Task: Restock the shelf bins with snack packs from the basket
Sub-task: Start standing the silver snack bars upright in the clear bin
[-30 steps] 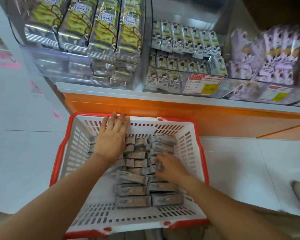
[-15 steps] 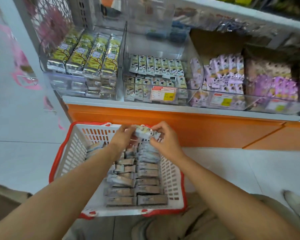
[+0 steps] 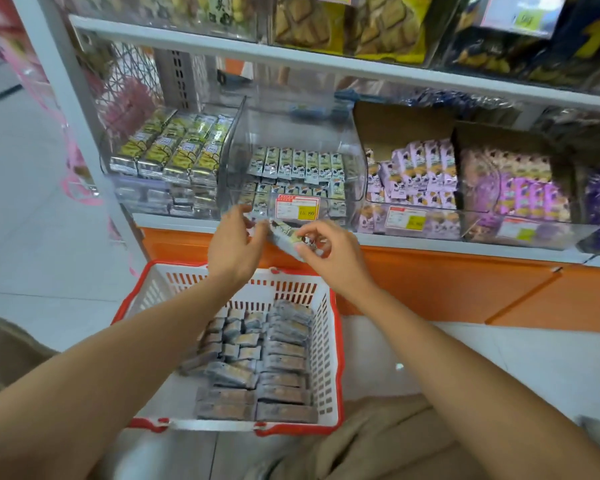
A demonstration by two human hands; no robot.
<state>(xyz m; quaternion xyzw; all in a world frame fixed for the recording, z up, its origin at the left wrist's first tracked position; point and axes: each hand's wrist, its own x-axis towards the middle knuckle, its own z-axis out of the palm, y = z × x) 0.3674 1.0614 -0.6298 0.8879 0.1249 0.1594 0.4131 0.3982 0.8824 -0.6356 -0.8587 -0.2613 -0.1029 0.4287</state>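
Head view: we note the left grip (image 3: 234, 244) and right grip (image 3: 333, 258) each pinching an end of a small stack of snack packs (image 3: 284, 235), just before the front lip of the middle clear bin (image 3: 291, 133); open room above its rows; further packs lie in the red-rimmed basket (image 3: 340, 358) on the white floor (image 3: 32, 254); orange shelf base (image 3: 430, 282) behind.
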